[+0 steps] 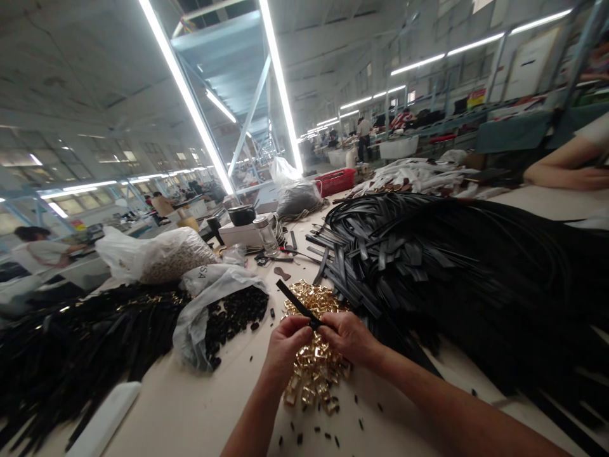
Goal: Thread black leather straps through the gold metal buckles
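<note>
My left hand [289, 339] and my right hand [349, 336] meet over a heap of gold metal buckles [316, 374]. Between their fingertips they pinch a black strap [295, 299], whose free end slants up and to the left. Both hands are closed on it, near a small dark part that is too hidden to make out. To the right lies a large pile of long black straps [404, 254]. On the left, an open plastic bag [190, 336] spills small black pieces [238, 317] onto the table.
Finished-looking black straps with gold glints [95, 336] cover the table's left side. A white bar-shaped object [107, 419] lies at the front left. Behind stand a glass jar [266, 236], a black cup [242, 215] and a full bag [162, 254]. Another person's arm [566, 165] rests at the right.
</note>
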The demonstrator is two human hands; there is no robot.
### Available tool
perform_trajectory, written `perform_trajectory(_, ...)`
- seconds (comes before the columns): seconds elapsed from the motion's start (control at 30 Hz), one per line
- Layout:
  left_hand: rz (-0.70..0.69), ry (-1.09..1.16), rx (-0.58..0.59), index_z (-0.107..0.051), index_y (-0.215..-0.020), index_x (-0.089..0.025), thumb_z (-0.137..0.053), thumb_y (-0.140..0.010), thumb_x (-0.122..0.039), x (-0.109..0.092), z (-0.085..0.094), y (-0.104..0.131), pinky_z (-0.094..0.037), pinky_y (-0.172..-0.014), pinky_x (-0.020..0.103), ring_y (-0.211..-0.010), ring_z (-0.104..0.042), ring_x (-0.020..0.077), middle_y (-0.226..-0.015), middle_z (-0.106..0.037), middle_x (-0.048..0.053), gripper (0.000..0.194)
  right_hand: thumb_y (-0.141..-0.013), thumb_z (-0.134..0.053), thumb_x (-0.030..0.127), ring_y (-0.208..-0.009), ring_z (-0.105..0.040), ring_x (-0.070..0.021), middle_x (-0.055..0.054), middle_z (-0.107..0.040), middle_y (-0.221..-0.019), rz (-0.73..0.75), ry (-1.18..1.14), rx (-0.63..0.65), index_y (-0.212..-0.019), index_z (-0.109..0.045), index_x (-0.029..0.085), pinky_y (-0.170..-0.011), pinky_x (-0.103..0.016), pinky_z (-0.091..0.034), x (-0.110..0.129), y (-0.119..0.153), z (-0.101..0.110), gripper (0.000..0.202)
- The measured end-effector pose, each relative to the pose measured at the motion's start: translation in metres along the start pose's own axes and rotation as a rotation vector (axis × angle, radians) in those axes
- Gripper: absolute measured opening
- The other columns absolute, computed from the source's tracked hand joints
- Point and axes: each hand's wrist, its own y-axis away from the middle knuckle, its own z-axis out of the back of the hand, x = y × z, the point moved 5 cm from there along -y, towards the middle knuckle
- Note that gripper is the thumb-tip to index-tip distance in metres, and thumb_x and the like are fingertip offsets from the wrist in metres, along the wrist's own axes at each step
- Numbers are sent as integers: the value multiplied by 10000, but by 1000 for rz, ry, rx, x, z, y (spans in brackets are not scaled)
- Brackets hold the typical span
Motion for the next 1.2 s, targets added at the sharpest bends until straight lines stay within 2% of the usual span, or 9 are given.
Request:
perform_trajectory(0.13, 7, 2, 26, -718, -787, -147, -837, -585, -234, 4, -1, 0, -502, -695, 233, -710, -651, 140, -800, -734, 48, 250, -863, -499, 306, -544, -496, -119, 10, -570, -585, -23, -26, 0, -657, -579, 175, -518, -217, -311, -3, 0, -1, 256)
perform_trajectory(0.37, 59, 115, 7, -721, -809, -156, -842, -574, -272, 11, 3, -4, -523, -780, 276, -798, -677, 179, -871, -738, 68, 289, -872, -490, 306, -541, -482, -112, 12, -556, -587, 40, 18, -2, -655, -572, 170, -515, -216, -299, 5, 3, 1, 269)
perform_trajectory(0.47, 35, -70, 3, -733, -839, -152, -819, -609, -309, 9, 4, -4, -524, -748, 278, -771, -672, 181, -855, -739, 76, 292, -861, -504, 283, -552, -492, -114, 6, -578, -602, 29, 51, 20, -672, -599, 165, -525, -216, -302, 2, 1, 1, 242)
perform_trajectory(0.57, -107, -286, -27, -730, -852, -150, -796, -636, -314, 2, 6, -4, -521, -722, 280, -770, -664, 190, -838, -733, 72, 279, -846, -518, 257, -576, -516, -118, -1, -603, -629, 6, 38, 50, -715, -632, 161, -533, -208, -318, -4, -2, -2, 199)
perform_trajectory(0.67, -207, -364, -31, -717, -807, -161, -773, -655, -296, -2, 6, -4, -516, -712, 279, -752, -655, 185, -793, -721, 52, 211, -841, -512, 227, -619, -541, -125, -6, -626, -674, 21, -6, 63, -752, -651, 160, -559, -202, -346, -7, -2, -7, 177)
perform_trajectory(0.87, -208, -495, -6, -738, -745, -169, -752, -645, -238, 0, 4, -5, -497, -680, 256, -720, -634, 175, -750, -708, 41, 122, -763, -525, 113, -624, -533, -116, 12, -618, -695, 56, -98, 113, -830, -663, 152, -560, -190, -362, -3, 1, -12, 159)
perform_trajectory(0.97, -175, -443, 7, -744, -770, -167, -752, -656, -258, -1, 3, -3, -496, -682, 251, -740, -636, 176, -776, -717, 45, 147, -785, -571, 205, -582, -494, -106, 25, -592, -662, 42, -173, 112, -827, -658, 148, -522, -189, -346, 1, 1, -9, 111)
perform_trajectory(1.1, -54, -233, 35, -719, -827, -141, -791, -636, -313, 6, 1, -3, -494, -613, 228, -662, -626, 143, -753, -706, 43, 267, -850, -515, 280, -551, -495, -101, 17, -583, -610, -28, -273, 31, -747, -639, 142, -512, -193, -349, 5, 1, 0, 212)
perform_trajectory(1.2, 23, -17, -35, -649, -781, -139, -797, -640, -390, 10, 4, -5, -449, -500, 178, -533, -582, 90, -662, -660, 12, 324, -856, -499, 304, -505, -473, -92, 22, -555, -563, -80, -335, 6, -709, -613, 144, -478, -189, -335, 8, 2, 4, 245)
